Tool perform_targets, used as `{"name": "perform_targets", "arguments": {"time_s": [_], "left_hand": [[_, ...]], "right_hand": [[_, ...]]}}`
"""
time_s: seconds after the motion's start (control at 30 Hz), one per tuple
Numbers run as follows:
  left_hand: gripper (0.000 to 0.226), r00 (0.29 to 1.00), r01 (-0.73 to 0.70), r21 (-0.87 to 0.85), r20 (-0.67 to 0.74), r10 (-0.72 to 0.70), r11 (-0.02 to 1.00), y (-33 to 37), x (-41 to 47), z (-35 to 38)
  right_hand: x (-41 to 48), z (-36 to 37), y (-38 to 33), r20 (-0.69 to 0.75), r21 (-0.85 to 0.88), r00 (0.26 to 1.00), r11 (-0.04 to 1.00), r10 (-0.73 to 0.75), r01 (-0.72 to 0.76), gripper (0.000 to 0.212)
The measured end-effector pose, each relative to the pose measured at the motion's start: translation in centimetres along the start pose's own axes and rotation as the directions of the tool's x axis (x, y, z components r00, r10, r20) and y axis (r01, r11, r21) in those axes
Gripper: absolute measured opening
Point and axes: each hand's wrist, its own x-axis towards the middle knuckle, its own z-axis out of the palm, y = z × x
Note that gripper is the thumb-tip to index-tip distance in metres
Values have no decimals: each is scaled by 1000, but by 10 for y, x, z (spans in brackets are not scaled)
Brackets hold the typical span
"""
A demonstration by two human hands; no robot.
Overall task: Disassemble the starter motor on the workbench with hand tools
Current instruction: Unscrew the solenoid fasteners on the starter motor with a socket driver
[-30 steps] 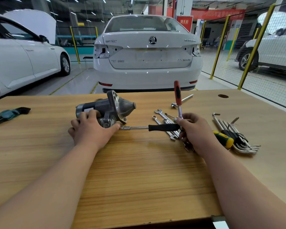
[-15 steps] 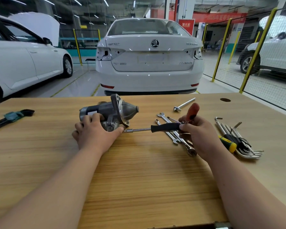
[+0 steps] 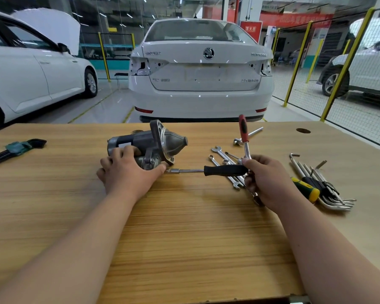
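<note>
The starter motor point(image 3: 147, 145) lies on its side on the workbench point(image 3: 184, 249), a little left of middle, with its cone-shaped nose pointing to 3 o'clock. The left hand point(image 3: 127, 172) comes in from 6 o'clock. Its fingers curl over the dark body and its thumb lies beside the low bolt.

From that bolt a black-handled driver point(image 3: 225, 170) runs flat out toward 3 o'clock. The right hand point(image 3: 266, 178) grips its far end, fingers closed round the joint where a ratchet point(image 3: 242, 130) stands up, its red handle at 12 o'clock.

I judge slip to be the main risk. The long driver gives leverage, so a tilted socket could ride off the bolt and round it, or jab the nearby thumb. The round motor could also roll if the hold loosens.

Loose wrenches point(image 3: 217, 152) lie under the right hand, and a swing might scatter them. Hex keys point(image 3: 329, 189) lie further out at 3 o'clock.
</note>
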Motion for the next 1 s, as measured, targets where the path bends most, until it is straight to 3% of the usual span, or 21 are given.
{"name": "perform_targets", "arguments": {"time_s": [0.1,0.3,0.57,0.67,0.8,1.0], "left_hand": [[76,997,-24,-54,-68,20,998,-2,-5,3],[67,993,-27,-168,-117,8,985,-2,-10,0],[66,991,-34,-192,-134,8,981,-1,-13,-2],[64,991,-48,-175,-133,24,983,-2,-13,-2],[67,990,-53,-144,-135,33,988,-2,-14,-1],[69,990,-57,-116,-131,41,992,-1,-15,0]], "right_hand": [[-1,-1,0,36,-10,999,1000,-8,9,9],[-8,2,0,87,-59,993,995,-79,84,54],[-7,-6,-4,-66,-45,992,993,-111,108,8],[-7,-7,-4,-87,-64,989,992,-118,112,12],[-7,-6,-6,-174,-99,957,971,-232,217,16],[-11,-2,-13,-178,103,965,971,-195,215,14]]}}
